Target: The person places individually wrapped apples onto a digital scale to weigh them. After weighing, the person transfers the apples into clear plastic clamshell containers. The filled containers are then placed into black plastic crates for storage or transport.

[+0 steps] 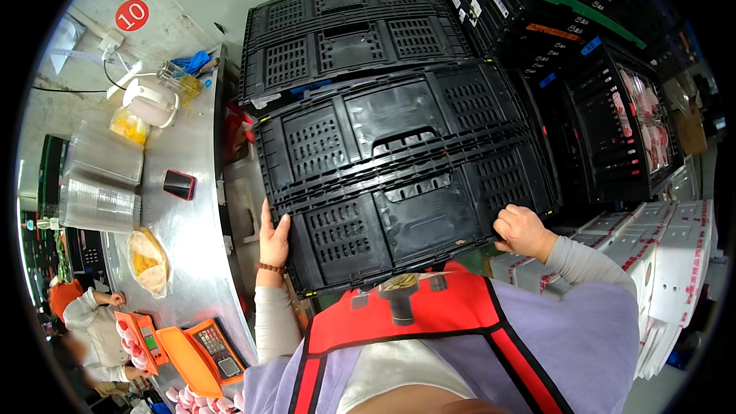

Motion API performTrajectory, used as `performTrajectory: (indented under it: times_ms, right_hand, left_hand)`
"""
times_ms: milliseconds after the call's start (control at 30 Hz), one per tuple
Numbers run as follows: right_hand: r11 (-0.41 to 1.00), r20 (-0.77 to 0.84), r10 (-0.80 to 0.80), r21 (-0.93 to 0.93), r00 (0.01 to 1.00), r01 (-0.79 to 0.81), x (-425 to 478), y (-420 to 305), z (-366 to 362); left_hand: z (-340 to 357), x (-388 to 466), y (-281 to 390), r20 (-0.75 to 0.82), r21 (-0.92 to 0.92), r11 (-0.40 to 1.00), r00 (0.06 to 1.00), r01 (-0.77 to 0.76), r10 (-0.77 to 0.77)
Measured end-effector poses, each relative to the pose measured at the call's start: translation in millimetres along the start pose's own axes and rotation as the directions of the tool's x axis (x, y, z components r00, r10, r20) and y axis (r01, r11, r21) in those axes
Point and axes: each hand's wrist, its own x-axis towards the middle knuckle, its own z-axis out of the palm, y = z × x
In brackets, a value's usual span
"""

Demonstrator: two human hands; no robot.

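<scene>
A folded black plastic crate [425, 218] with slotted panels lies in front of me, close to my red apron [402, 305]. My left hand [273, 244] holds its left edge, the thumb towards the top face and a beaded bracelet at the wrist. At the near right edge, the curled fingers of my right hand [522, 233] grip the same crate; the fingertips are partly hidden. Beyond it, another folded black crate [351, 29] lies against the wall. What supports the held crate is hidden beneath it.
On my left runs a steel counter [195, 241] with orange scales [195, 356], a phone [179, 184], clear plastic containers [103, 184] and a kettle [150, 102]. Stacked black crates [517, 17] and white boxes [650, 253] stand right. A person [95, 322] works across the counter.
</scene>
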Motion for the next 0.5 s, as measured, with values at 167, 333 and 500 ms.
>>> performTrajectory:
  times_ms: [167, 333, 500]
  right_hand:
    - [0.995, 0.013, 0.096, 0.018, 0.995, -0.096, -31, 1, 9]
    - [0.98, -0.092, 0.186, -0.05, 0.978, -0.191, -46, 28, 5]
    - [0.968, -0.132, 0.243, -0.032, 0.961, -0.249, -39, 42, 0]
  left_hand:
    - [38, 29, 3, 0.04, 0.029, 0.999, 0.999, -0.015, 0.013]
    - [66, 53, -19, -0.014, 0.5, 0.843, 0.972, -0.198, 0.236]
    - [78, 77, -18, -0.019, 0.429, 0.881, 0.973, -0.201, 0.231]
